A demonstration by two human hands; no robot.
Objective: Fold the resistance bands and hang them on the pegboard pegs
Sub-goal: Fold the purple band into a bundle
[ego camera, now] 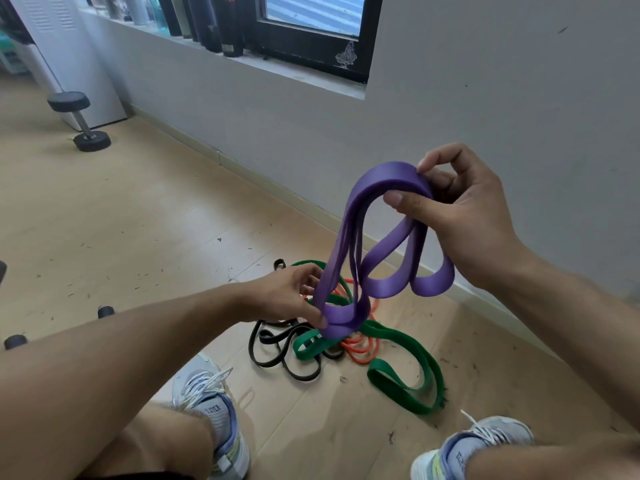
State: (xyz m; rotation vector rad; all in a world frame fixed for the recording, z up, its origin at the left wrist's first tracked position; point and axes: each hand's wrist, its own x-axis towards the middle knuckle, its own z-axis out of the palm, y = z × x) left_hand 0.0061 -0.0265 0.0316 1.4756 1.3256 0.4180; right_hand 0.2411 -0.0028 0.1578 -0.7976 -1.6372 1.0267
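Note:
A purple resistance band [388,237] hangs in several loops between my hands, above the floor. My right hand [464,209] pinches its top folds between thumb and fingers at chest height. Lower down, my left hand [291,296] grips the bottom loops, thumb against them. On the wooden floor beneath lie a green band [405,372], a black band [277,344] and a thin orange band [360,351], tangled in one pile. No pegboard is in view.
My two feet in grey sneakers [211,403] stand either side of the pile. A grey wall [485,98] with a window sill runs close on the right. A dumbbell [83,119] leans by a white cabinet at the far left.

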